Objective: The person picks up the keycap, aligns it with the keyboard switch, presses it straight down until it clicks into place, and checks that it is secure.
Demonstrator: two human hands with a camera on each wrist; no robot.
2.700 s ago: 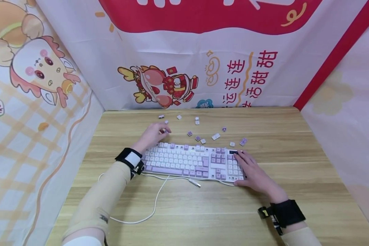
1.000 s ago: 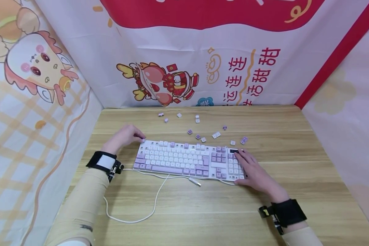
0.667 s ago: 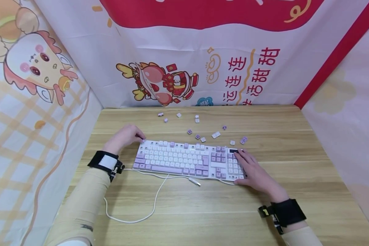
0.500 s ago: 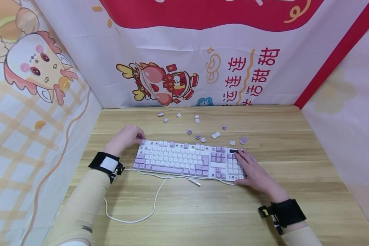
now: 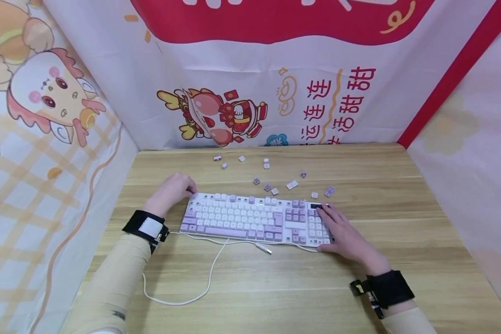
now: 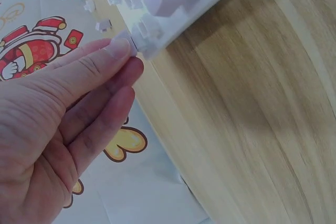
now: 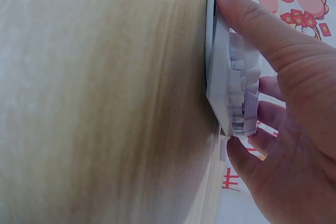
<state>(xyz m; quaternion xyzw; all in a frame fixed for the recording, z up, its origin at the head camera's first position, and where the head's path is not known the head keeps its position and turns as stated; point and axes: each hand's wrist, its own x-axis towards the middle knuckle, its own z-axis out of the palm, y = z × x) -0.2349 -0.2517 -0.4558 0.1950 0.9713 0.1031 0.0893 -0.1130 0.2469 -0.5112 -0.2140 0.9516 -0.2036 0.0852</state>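
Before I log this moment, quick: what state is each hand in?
Left hand: closed, pinching a keycap.
Right hand: closed, holding the keyboard.

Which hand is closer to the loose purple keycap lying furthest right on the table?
Right. The right hand holds the right end of the keyboard, just nearer the person than the purple keycap; the left hand pinches a small keycap at the keyboard's back left corner.

Behind the table (image 5: pixel 242 292) hangs a white backdrop (image 5: pixel 142 88) bearing a dragon (image 5: pixel 208 111) and, to its right, red lettering (image 5: pixel 361 80). A checked cloth (image 5: pixel 25 199) with a cartoon animal (image 5: pixel 37 88) hangs at left.
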